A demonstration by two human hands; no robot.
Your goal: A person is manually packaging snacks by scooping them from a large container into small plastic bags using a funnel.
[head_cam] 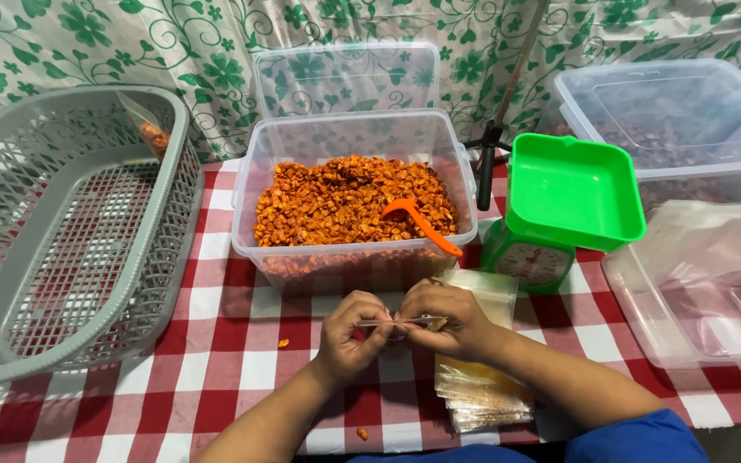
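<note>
My left hand [351, 333] and my right hand [450, 320] meet in front of me, both pinching the top edge of one small clear plastic bag [401, 324] held edge-on. Under my right wrist lies a stack of clear plastic bags [484, 390] on the red-and-white checked tablecloth [225, 369]. Just beyond my hands stands a clear plastic tub [353, 249] full of orange coated snack pieces [336, 201], with an orange scoop [419, 222] resting in it.
A grey plastic basket [70, 231] at the left holds one small filled bag [153, 133]. A green kitchen scale [559, 201] stands right of the tub. Clear lidded bins [688, 129] and a clear lid [705, 283] sit at the right. Loose snack pieces [283, 343] lie on the cloth.
</note>
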